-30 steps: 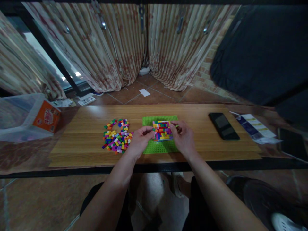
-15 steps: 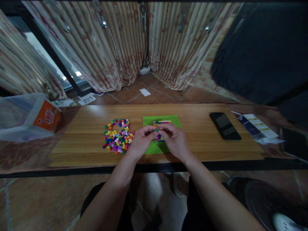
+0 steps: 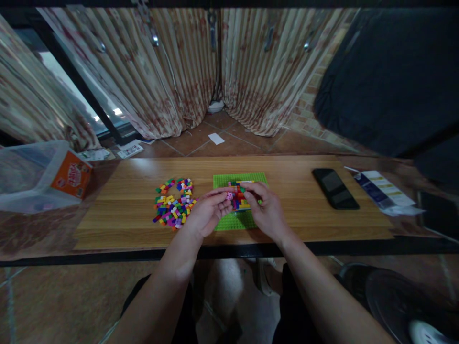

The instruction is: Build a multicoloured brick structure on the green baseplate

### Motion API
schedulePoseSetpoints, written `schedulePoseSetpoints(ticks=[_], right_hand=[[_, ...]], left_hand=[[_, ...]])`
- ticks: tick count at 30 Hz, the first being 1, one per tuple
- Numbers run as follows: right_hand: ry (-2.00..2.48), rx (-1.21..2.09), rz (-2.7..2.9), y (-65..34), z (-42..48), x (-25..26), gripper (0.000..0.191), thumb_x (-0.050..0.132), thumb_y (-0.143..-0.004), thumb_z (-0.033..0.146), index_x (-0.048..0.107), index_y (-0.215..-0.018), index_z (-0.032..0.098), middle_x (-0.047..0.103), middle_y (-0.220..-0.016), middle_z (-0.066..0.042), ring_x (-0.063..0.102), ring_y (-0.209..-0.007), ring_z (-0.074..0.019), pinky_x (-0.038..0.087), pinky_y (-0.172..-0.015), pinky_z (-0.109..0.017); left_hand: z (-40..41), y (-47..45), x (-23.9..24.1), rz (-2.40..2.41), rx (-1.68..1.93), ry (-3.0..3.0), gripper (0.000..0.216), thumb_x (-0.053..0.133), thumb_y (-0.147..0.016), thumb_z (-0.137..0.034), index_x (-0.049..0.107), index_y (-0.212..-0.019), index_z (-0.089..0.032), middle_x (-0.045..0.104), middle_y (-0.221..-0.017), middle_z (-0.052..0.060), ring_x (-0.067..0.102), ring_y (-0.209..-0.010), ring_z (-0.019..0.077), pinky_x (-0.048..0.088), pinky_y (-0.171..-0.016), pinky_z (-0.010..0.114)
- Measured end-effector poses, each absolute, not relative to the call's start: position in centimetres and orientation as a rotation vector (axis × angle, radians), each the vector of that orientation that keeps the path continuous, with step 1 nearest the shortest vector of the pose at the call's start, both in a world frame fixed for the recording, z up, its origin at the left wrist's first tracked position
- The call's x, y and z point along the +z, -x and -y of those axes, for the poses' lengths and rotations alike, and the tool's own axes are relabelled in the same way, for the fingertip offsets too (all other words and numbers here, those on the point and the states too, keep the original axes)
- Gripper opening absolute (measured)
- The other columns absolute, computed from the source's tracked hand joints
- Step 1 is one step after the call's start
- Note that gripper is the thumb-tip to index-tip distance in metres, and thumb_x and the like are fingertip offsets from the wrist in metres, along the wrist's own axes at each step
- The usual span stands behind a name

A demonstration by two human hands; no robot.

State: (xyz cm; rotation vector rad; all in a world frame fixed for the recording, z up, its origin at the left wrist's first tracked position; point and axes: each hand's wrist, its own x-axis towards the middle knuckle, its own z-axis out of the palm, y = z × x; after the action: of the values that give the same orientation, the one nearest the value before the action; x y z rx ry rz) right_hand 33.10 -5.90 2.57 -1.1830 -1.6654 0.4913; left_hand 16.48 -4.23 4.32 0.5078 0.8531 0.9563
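Note:
A green baseplate (image 3: 229, 222) lies on the wooden table top (image 3: 118, 217), with a patch of small coloured bricks (image 3: 239, 197) built on it. My left hand (image 3: 207, 212) hovers at the patch's left edge, fingers curled, pinching a small pink brick (image 3: 229, 195) at its tips. My right hand (image 3: 266, 210) rests over the right part of the patch, fingers bent down onto the bricks. A loose pile of coloured bricks (image 3: 173, 206) lies just left of my left hand.
A black phone (image 3: 334, 187) lies to the right, with printed leaflets (image 3: 382, 189) and a dark tablet (image 3: 435, 214) beyond it. At the far left stands a clear plastic bin (image 3: 32, 174) holding an orange box (image 3: 70, 174). Curtains hang behind the table.
Both hands met over the patch half a second ago. Now my left hand has turned palm-up slightly with a pink brick at its fingertips, and my right hand has settled lower on the bricks.

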Motion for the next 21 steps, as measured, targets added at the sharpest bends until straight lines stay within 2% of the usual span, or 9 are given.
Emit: schedulePoseSetpoints(ticks=[5,9,13,15,21], right_hand=[[1.206,0.511,1.639,-33.1,5.8,2.5,0.025,0.048,-0.093,0.022,0.067,-0.11,0.021,0.066,-0.1,-0.007,0.063,-0.093,-0.0182,0.05,-0.084,-0.035],[1.212,0.563,1.584,-33.0,5.9,2.5,0.02,0.051,-0.092,0.025,0.067,-0.105,0.021,0.068,-0.101,-0.007,0.064,-0.093,-0.0183,0.05,-0.081,-0.034],[1.182,0.693,1.486,-32.7,6.0,2.6,0.015,0.058,-0.089,0.027,0.068,-0.098,0.021,0.07,-0.095,-0.004,0.065,-0.088,-0.0169,0.051,-0.079,-0.032],[1.144,0.781,1.412,-32.5,6.0,2.6,0.013,0.061,-0.087,0.028,0.068,-0.095,0.022,0.07,-0.09,-0.002,0.065,-0.083,-0.0158,0.051,-0.077,-0.031],[1.047,0.951,1.294,-31.7,6.2,2.8,0.012,0.067,-0.083,0.032,0.069,-0.09,0.022,0.069,-0.083,0.0,0.063,-0.074,-0.014,0.051,-0.072,-0.03]], left_hand=[[3.8,-16.1,5.2,-0.783,0.904,-0.323,0.021,0.05,-0.091,-0.014,0.069,-0.084,-0.006,0.062,-0.069,0.005,0.053,-0.052,0.0042,0.037,-0.039,0.01],[3.8,-16.1,5.3,-0.8,0.867,-0.318,0.032,0.049,-0.094,-0.026,0.067,-0.076,-0.006,0.06,-0.068,0.005,0.046,-0.046,0.0021,0.027,-0.035,0.01],[4.2,-16.2,4.9,-0.882,0.885,-0.484,0.023,0.07,-0.081,-0.031,0.069,-0.076,-0.009,0.061,-0.067,0.003,0.045,-0.048,0.0018,0.023,-0.038,0.012],[4.4,-16.3,4.6,-0.904,0.888,-0.588,0.026,0.077,-0.073,-0.034,0.071,-0.079,-0.01,0.063,-0.069,0.002,0.048,-0.051,0.003,0.024,-0.04,0.013],[4.9,-16.7,4.3,-0.844,0.867,-0.693,0.032,0.085,-0.061,-0.036,0.071,-0.077,-0.012,0.065,-0.071,0.002,0.049,-0.055,0.0037,0.026,-0.046,0.015]])
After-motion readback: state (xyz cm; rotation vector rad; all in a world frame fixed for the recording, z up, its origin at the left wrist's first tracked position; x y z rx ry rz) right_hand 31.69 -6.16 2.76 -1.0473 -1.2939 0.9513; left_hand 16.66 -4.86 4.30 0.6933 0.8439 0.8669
